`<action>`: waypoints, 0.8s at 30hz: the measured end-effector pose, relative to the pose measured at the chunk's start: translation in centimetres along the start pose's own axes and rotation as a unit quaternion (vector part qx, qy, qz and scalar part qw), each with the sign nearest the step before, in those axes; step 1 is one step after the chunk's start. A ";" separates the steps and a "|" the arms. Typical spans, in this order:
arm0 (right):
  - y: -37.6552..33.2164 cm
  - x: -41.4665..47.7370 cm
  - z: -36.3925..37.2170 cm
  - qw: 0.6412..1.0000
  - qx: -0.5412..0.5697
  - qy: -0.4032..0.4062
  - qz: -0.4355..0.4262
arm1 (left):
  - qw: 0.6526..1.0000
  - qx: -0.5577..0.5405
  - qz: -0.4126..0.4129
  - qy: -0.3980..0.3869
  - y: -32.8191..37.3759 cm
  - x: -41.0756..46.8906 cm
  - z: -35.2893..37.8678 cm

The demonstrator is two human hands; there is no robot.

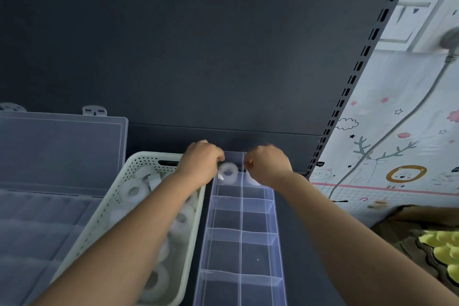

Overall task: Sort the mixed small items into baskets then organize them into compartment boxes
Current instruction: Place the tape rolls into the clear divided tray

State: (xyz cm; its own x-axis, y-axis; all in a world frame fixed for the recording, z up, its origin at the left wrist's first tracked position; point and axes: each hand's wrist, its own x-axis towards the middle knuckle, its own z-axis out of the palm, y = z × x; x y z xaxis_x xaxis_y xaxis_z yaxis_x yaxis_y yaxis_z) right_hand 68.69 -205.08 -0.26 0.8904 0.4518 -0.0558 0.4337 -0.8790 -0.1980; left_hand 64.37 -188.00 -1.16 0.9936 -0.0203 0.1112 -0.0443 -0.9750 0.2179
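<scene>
The roll, a white tape ring, stands tilted in the far left compartment of the box, its hole facing the camera. The left hand is just beside it on the left. Its fingers are curled together at the roll's upper left edge. They look to be touching it, but I cannot tell whether they pinch it. The right hand hangs over the far right compartment with its fingers curled under. I cannot tell whether they hold anything. A second roll lies in that compartment, partly hidden beneath the right wrist.

The box is clear plastic, long and narrow, with two columns of compartments. Those nearer the camera show only the dark shelf through their floors. Just left of it, touching or nearly so, sits a pale perforated basket holding many white rolls, several covered by the left forearm. Farther left is a large clear case with its lid standing open. The case's dividers are blurred.

The box's near end, the basket's near corner and the case's left side are cut off by the frame. On the right, a cable runs down a cartoon-patterned wall from a socket. A brown thing with yellow bumps at lower right is too blurred to identify.
</scene>
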 end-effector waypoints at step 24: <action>-13.2 -3.1 2.1 0.967 -0.009 -0.114 -0.227 | 0.987 0.056 0.050 -0.145 -9.9 -10.9 -3.3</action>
State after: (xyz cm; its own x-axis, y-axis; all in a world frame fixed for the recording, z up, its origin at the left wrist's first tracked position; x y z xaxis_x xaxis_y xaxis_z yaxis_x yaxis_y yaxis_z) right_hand 59.91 -194.54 0.44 0.5551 0.8116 -0.1820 0.7769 -0.5841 -0.2350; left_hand 53.66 -177.37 -1.38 0.9738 -0.1636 -0.1581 -0.1474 -0.9830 0.1096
